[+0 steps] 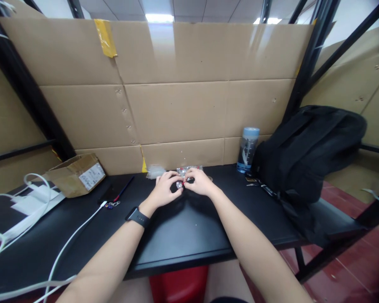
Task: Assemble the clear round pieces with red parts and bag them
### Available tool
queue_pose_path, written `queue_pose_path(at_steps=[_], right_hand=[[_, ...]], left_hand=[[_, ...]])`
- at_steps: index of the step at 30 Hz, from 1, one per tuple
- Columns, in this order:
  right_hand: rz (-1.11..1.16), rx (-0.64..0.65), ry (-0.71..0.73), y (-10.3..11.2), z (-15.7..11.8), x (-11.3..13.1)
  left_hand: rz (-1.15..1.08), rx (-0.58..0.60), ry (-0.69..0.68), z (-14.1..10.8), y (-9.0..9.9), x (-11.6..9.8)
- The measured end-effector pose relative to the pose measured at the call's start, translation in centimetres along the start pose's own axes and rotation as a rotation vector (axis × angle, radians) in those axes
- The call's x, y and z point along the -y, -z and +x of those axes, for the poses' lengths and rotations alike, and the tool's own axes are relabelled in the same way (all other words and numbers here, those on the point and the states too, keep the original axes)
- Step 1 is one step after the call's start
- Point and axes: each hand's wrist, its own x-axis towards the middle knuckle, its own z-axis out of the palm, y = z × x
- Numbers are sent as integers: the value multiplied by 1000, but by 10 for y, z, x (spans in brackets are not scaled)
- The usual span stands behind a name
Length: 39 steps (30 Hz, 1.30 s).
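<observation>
Small, shiny, clear-and-red piece at black bench, between left hand and right hand; both grips clamped on it. Seemingly mid-handling; amount done or left unclear.

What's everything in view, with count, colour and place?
Small shiny item: one, silvery and red, between hands
Clear plastic packets: two, behind hands
Open cardboard box: one, brown, left
Slim pen: one, red-blue, beside box
Plastic cables: several, white, left
Clear bottle: one, blue-lidded, right
Fabric backpack: one, black, right
Smooth desk: one, black, centre
Cardboard panels: several, brown, behind
Ceiling lights: two, white, top
Tiled floor: red, below
Wristwatch: one, black, left wrist
Left hand, right hand: two, bare, gripping item
</observation>
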Motion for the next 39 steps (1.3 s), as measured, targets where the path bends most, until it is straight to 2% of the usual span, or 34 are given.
queue_pose_path(at_steps=[3, 6, 11, 14, 17, 21, 26, 31, 36, 39], right_hand=[[-17, 27, -17, 1, -1, -1], [-73, 81, -69, 3, -3, -2], [-84, 266, -120, 14, -6, -13], [-260, 201, -259, 23, -9, -31], [-446, 167, -410, 32, -14, -50], [-384, 247, -449, 41, -20, -63], [-386, 207, -460, 41, -21, -66], [-354, 171, -509, 39, -24, -73], [-314, 129, -557, 41, -25, -79], [-276, 117, -574, 42, -23, -78]], left_hand=[[18, 92, -7, -1, -6, 4], [-21, 144, -17, 0, -3, 12], [-13, 56, 73, 1, 19, 52], [4, 37, 152, -2, 29, 79], [20, 94, 176, -6, 34, 90], [68, 138, 163, -9, 32, 89], [34, 141, 150, -13, 28, 94], [-15, 125, 230, -16, 34, 99], [-114, 262, 230, -15, 42, 85], [-129, 299, 235, -13, 41, 77]])
